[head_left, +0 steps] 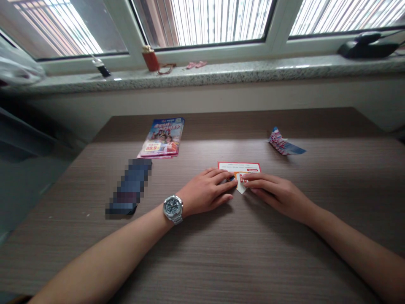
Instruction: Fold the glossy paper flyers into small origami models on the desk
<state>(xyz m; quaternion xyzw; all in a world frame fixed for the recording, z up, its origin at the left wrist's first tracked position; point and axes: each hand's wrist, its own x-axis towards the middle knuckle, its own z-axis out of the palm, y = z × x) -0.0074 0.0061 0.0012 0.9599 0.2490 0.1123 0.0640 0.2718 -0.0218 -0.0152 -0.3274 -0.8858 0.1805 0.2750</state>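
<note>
In the head view a partly folded leaflet point(239, 165), white with a red border, lies on the table. Its near end is folded down to a point, where orange and white patches show. My left hand point(207, 189) rests on the left side of the leaflet, palm down with the fingers stretched out. From the other side my right hand point(278, 194) lays its extended fingertips on the folded part. Neither hand is wrapped round anything. The fingers cover part of the folds. A steel wristwatch point(173, 208) sits on my left wrist.
A stack of printed leaflets point(163, 137) lies at the back left, with a pixelated dark phone-like object point(129, 188) nearer. A folded paper shape point(283, 144) stands at the back right. Small items, including a red case point(151, 61), are on the granite windowsill point(237, 75).
</note>
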